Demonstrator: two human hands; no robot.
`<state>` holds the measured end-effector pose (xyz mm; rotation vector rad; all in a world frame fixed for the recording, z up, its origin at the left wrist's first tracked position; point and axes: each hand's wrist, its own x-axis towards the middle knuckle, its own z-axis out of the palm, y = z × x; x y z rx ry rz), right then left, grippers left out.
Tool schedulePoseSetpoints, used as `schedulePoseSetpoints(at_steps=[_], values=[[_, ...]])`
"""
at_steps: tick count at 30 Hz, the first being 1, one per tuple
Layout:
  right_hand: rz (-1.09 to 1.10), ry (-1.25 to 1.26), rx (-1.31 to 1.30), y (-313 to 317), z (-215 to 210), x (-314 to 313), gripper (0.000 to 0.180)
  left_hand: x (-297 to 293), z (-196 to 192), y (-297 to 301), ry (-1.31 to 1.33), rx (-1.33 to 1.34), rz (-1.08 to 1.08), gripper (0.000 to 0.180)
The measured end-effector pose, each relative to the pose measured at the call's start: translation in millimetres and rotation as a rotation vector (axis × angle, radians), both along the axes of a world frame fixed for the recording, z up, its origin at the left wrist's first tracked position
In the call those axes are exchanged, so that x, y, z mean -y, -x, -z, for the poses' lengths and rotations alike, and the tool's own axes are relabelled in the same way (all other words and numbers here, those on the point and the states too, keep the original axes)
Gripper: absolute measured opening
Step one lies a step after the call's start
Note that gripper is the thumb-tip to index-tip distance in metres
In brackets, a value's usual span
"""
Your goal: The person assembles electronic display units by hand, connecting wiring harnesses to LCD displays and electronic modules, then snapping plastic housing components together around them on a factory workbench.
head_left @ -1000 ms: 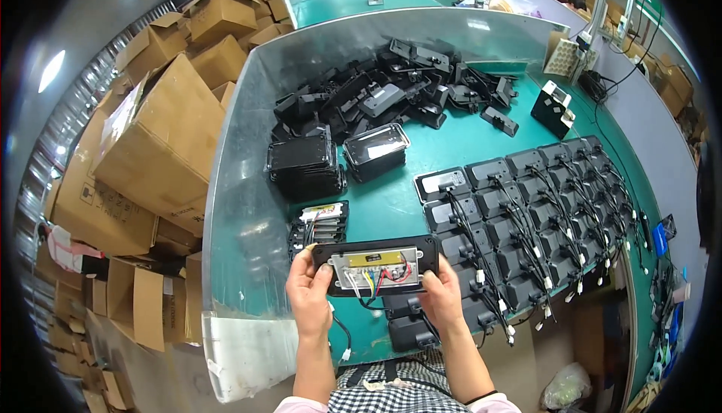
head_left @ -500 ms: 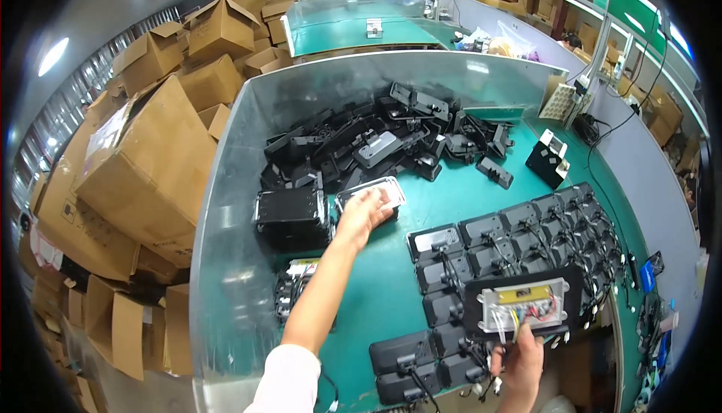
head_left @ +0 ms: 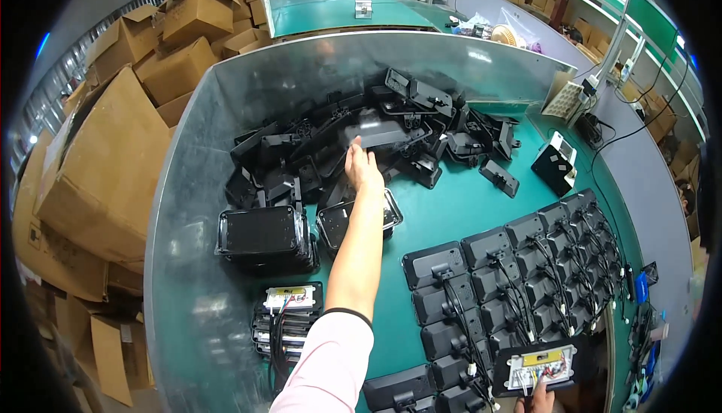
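Note:
My left hand (head_left: pixel 362 168) reaches forward into a heap of black plastic parts, fingers close together. Its fingertips grip the near edge of a blurred, flat black plastic housing (head_left: pixel 380 132). Under that forearm stands a stack of black rectangular frames (head_left: pixel 336 221), partly hidden. At the lower right my right hand (head_left: pixel 540 399) holds a black-rimmed housing (head_left: pixel 538 368) from below. Its open inside faces up, showing a yellow strip and coloured wires. The thumb lies over its near edge; the other fingers are mostly hidden.
Rows of black housings with cables (head_left: pixel 505 277) cover the right of the green table. Left stand stacked black covers (head_left: pixel 260 231) and a pile of wired units (head_left: pixel 289 299). A metal partition (head_left: pixel 199 150) bounds the table; cardboard boxes (head_left: pixel 98 180) lie beyond. A white-and-black box (head_left: pixel 555 163) stands right.
My left hand has left the frame stack and moved forward to the heap. The right hand, still holding the wired housing, sits lower in view. The whole view has shifted slightly.

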<state>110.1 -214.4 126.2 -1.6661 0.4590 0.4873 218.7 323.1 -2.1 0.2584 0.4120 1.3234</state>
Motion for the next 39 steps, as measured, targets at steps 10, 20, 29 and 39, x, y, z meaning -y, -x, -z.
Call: schedulePoseSetpoints(at_steps=[10, 20, 29, 39], values=[[-0.565, -0.591, -0.135, 15, 44, -1, 0.031, 261, -115, 203, -0.472, -0.421, 1.026, 0.026], [-0.720, -0.701, -0.304, 74, 41, 1, 0.026, 357, -67, 263, -0.569, -0.745, 0.923, 0.027], [-0.682, -0.643, -0.219, 108, 42, 23, 0.029, 407, -74, 328, -1.146, -1.134, 0.911, 0.060], [-0.991, -0.112, 0.679, 128, 48, 12, 0.034, 454, -90, 335, -1.225, -1.808, 0.431, 0.085]])
